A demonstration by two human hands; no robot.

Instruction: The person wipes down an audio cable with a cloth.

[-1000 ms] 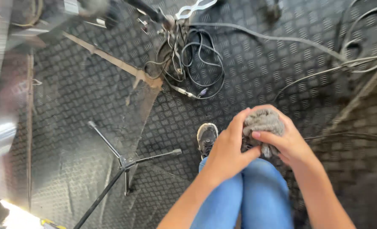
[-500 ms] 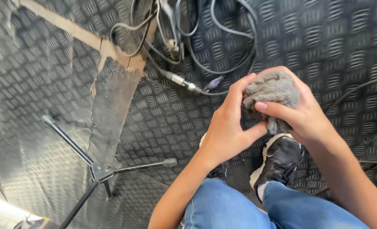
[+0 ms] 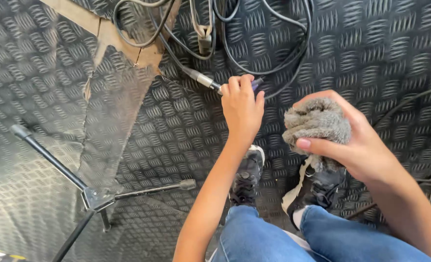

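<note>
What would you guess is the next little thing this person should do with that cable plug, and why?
Probably lift the cable plug off the floor and toward the grey cloth. The left hand has its fingertips at the plug's end among the tangled cables, while the right hand holds the cloth bunched, apart from it.

Fuzzy grey crumpled cloth point(image 3: 316, 122): bunched up, held off the floor above the dark shoes. Silver-barrelled black cable plug point(image 3: 203, 80): lying on the black tread-plate floor, its tip pinched between fingertips.

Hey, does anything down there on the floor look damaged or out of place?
Yes. The tape strip on the metal floor is torn and peeling at upper left, and the cables lie in a loose tangle beyond the left hand.
</note>
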